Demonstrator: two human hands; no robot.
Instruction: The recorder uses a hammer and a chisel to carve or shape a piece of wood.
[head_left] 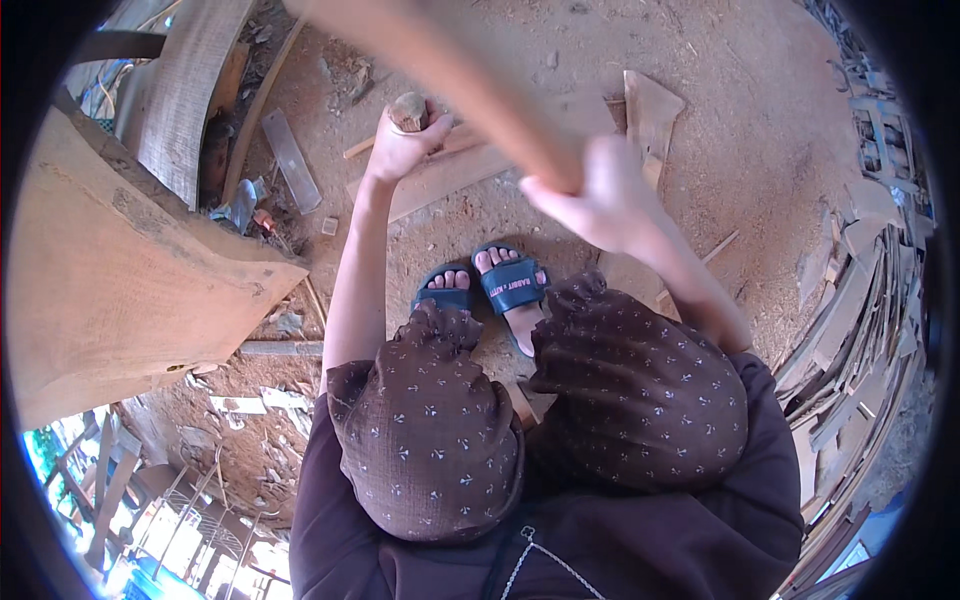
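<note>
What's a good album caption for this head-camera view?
Right hand grips a blurred wooden shaft; left hand holds a round-ended piece; boards lie on dirt ground.

A thick, rounded bar of light brown wood [455, 85], blurred, slants up and leftward from the right hand [603, 200], which grips its lower end; the other end runs past the top edge. The left hand [400, 148] is closed around a handle [408, 111], its blunt, round, worn tan end facing up; whatever lies below it seems hidden by the fist.
</note>
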